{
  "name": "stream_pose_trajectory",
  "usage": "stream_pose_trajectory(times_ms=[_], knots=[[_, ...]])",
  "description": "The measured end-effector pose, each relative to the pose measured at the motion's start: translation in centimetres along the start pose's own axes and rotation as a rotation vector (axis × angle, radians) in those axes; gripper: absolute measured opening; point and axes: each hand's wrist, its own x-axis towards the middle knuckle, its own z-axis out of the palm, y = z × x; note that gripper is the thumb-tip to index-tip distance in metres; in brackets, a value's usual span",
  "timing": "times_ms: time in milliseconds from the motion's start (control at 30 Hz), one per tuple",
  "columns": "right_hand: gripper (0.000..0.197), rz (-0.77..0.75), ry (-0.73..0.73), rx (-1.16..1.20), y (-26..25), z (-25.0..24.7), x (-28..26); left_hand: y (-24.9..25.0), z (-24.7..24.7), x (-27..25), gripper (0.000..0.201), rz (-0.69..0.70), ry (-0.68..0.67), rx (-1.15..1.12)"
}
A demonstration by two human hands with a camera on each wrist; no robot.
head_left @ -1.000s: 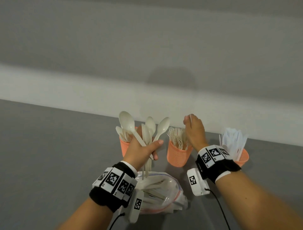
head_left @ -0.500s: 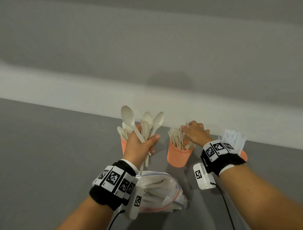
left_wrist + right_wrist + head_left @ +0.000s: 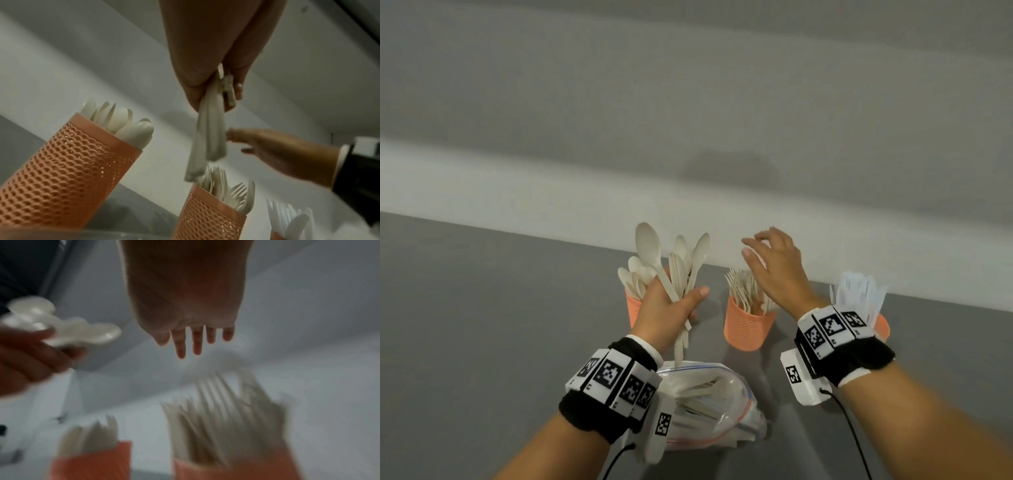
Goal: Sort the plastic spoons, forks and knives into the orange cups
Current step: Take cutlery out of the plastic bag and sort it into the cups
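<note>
Three orange mesh cups stand in a row near the wall: the left cup (image 3: 634, 308) holds spoons, the middle cup (image 3: 746, 325) holds forks (image 3: 743, 286), the right cup (image 3: 881, 327) holds clear white knives (image 3: 859, 294). My left hand (image 3: 671, 308) grips a bundle of cream spoons (image 3: 678, 267) upright, between the left and middle cups. In the left wrist view the bundle's handles (image 3: 207, 142) hang below the fist. My right hand (image 3: 774, 267) hovers above the fork cup with fingers spread and empty; the right wrist view shows its straight fingers (image 3: 197, 340).
A clear zip bag (image 3: 715, 407) with more cutlery lies on the grey table (image 3: 482, 325) just in front of the cups, between my wrists. A white wall ledge (image 3: 551, 192) runs close behind the cups. A cable (image 3: 856, 442) trails from the right wrist device.
My right hand let go of a fork in the middle cup, then lifted and opened above it. My left hand stayed in place holding the spoon bundle.
</note>
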Motion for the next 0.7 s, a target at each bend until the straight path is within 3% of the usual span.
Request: stream_pose_trajectory(times_ms=[33, 67, 167, 200, 300, 433, 533, 600, 700], knots=[[0.042, -0.035, 0.043, 0.149, -1.6, -0.5, -0.3, 0.1, 0.0, 0.2, 0.019, 0.009, 0.012, 0.016], [0.044, -0.056, -0.016, 0.303, -3.3, -1.0, -0.8, 0.3, 0.0, 0.3, 0.018, 0.035, 0.025, 0.028], [0.061, -0.015, -0.458, 0.544, -7.8, -0.6, -2.6, 0.7, 0.3, 0.4, 0.019, 0.127, -0.023, 0.041], [0.059, 0.028, -0.502, 0.636, -8.7, 0.1, -2.9, 0.8, 0.4, 0.5, 0.026, 0.133, -0.030, 0.070], [0.035, 0.249, -0.337, 0.959, -10.3, 1.7, -2.8, 1.4, 0.4, 0.6, 0.030, 0.173, -0.054, 0.300], [0.008, 0.398, -0.176, 1.087, -11.2, 1.6, -1.4, 1.7, -1.4, 1.1, 0.052, 0.083, -0.188, 0.388], [0.015, 0.356, -0.191, 1.181, -11.5, 1.5, -0.1, 2.1, -3.3, 1.7, 0.069, 0.083, -0.308, 0.337], [0.018, 0.318, -0.166, 1.215, -11.9, 1.7, 0.7, 2.3, -4.5, 2.3, 0.068, 0.061, -0.367, 0.288], [0.013, 0.359, -0.002, 1.321, -11.6, 2.3, 2.5, 1.4, -6.9, 4.0, 0.060, -0.033, -0.206, 0.156]])
